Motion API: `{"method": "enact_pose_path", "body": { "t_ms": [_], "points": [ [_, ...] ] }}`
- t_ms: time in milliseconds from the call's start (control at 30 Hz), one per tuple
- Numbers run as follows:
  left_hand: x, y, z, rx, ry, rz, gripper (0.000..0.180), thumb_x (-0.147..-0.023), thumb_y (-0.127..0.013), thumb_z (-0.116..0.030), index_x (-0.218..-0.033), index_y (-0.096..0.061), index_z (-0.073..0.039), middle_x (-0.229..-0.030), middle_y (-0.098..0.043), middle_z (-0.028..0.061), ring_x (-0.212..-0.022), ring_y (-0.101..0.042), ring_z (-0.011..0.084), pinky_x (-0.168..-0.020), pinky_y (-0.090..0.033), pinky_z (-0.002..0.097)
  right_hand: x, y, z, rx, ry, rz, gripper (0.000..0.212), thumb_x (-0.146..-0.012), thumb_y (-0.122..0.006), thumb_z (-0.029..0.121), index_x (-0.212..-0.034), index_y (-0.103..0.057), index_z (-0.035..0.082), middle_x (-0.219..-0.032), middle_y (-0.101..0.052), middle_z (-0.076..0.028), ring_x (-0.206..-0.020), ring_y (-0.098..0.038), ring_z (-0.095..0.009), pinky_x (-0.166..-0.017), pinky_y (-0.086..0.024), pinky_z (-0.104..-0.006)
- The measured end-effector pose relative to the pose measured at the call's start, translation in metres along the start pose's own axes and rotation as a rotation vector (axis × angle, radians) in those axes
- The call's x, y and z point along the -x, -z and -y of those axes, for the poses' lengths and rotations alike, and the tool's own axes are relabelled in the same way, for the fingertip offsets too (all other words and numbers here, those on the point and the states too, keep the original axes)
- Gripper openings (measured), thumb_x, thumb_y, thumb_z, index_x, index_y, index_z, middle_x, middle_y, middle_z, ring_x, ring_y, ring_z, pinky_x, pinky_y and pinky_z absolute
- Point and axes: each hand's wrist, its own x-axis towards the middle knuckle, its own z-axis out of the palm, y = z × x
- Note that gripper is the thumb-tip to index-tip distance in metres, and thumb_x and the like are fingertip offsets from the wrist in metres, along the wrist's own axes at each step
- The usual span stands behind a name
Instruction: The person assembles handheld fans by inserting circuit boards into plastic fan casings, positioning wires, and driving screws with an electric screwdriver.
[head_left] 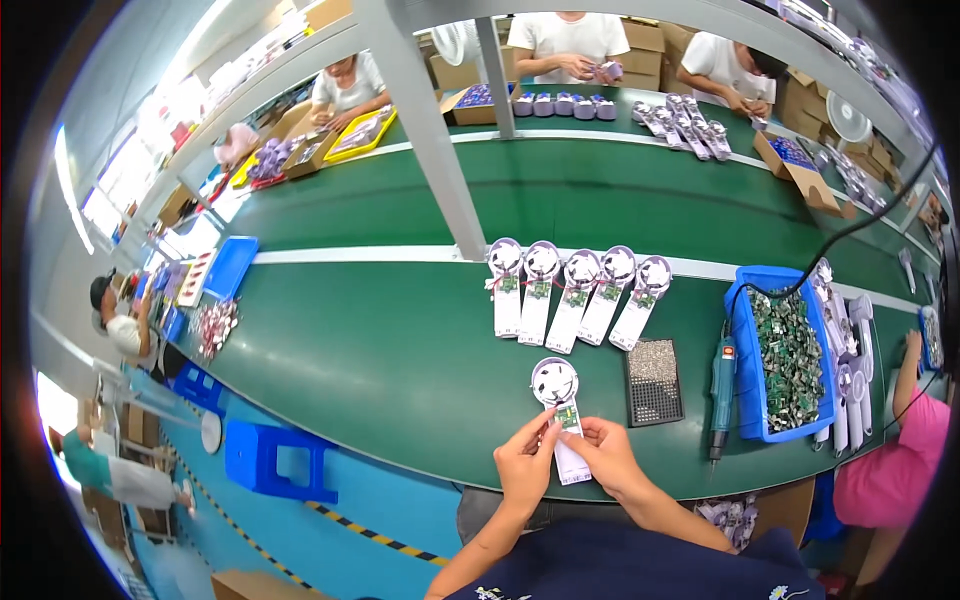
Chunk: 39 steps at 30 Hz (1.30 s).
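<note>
While the left hand pinched the left edge of a white-and-lilac unit beside its small green circuit board, the right hand clasped the right edge between thumb and fingers, just inside the worktop's near edge. In the head view, five similar units lay side by side at the far edge, their round heads overlapping the pale rail. A black perforated tray, partly filled with small metal pieces, sat right of the held unit; next came a teal power screwdriver, then a blue bin heaped with circuit boards. A black cable looped over that bin's far end, and a grey post cut across the scene beyond. Toward the left end stood a blue tray near scattered red-and-white parts.

The worktop was smooth, green and curved by the lens. Three people in white sat behind a second green surface; a blue stool stood on the blue floor.
</note>
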Motion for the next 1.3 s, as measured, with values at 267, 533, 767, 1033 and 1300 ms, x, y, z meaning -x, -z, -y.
{"method": "enact_pose_path", "body": {
  "t_ms": [267,533,767,1033,1300],
  "points": [
    [-0.035,0.028,-0.017,-0.181,-0.019,0.182,0.029,-0.088,-0.073,-0.003,-0.116,-0.071,0.002,-0.090,-0.072,0.0056,-0.080,-0.061,0.0067,-0.069,-0.052,0.0227,-0.006,-0.025,0.003,0.053,0.082,-0.048,0.019,-0.095,-0.066,0.005,-0.111,-0.065,-0.005,-0.100,-0.071,-0.008,-0.088,-0.066,-0.010,-0.074,-0.053,-0.0233],
    [-0.059,0.045,-0.011,-0.191,-0.096,0.416,0.046,-0.085,-0.075,-0.003,-0.129,-0.060,-0.002,-0.103,-0.074,0.0185,-0.090,-0.075,0.0258,-0.078,-0.060,0.0335,0.011,-0.015,0.054,1.140,0.620,-0.302,0.029,-0.081,-0.080,0.011,-0.108,-0.071,0.005,-0.101,-0.071,-0.009,-0.069,-0.069,-0.017,-0.060,-0.055,-0.0301],
    [-0.063,0.059,-0.012,-0.086,0.007,0.493,0.048,-0.087,-0.072,-0.002,-0.131,-0.054,-0.002,-0.108,-0.072,0.0189,-0.094,-0.074,0.0271,-0.080,-0.060,0.0354,-0.027,-0.026,0.065,1.337,0.886,0.342,0.036,-0.074,-0.076,0.003,-0.109,-0.072,0.010,-0.110,-0.069,-0.004,-0.085,-0.067,-0.023,-0.068,-0.056,-0.0319],
    [-0.123,0.078,-0.038,-0.303,0.068,0.834,0.044,-0.089,-0.062,0.001,-0.131,-0.054,-0.004,-0.110,-0.072,0.0192,-0.093,-0.072,0.0248,-0.077,-0.056,0.0333,-0.048,-0.025,0.087,1.437,1.010,0.673,0.038,-0.069,-0.076,0.003,-0.106,-0.070,0.004,-0.106,-0.069,-0.008,-0.081,-0.066,-0.023,-0.065,-0.054,-0.0320],
    [-0.178,0.073,-0.027,-0.324,0.067,1.158,0.020,-0.092,-0.062,-0.004,-0.111,-0.061,0.003,-0.087,-0.068,0.0124,-0.078,-0.066,0.0155,-0.068,-0.051,0.0288,-0.054,-0.042,0.087,1.147,0.716,0.089,0.026,-0.075,-0.081,-0.001,-0.099,-0.071,0.002,-0.081,-0.069,-0.004,-0.069,-0.062,-0.018,-0.060,-0.048,-0.0293]
  ]
}}
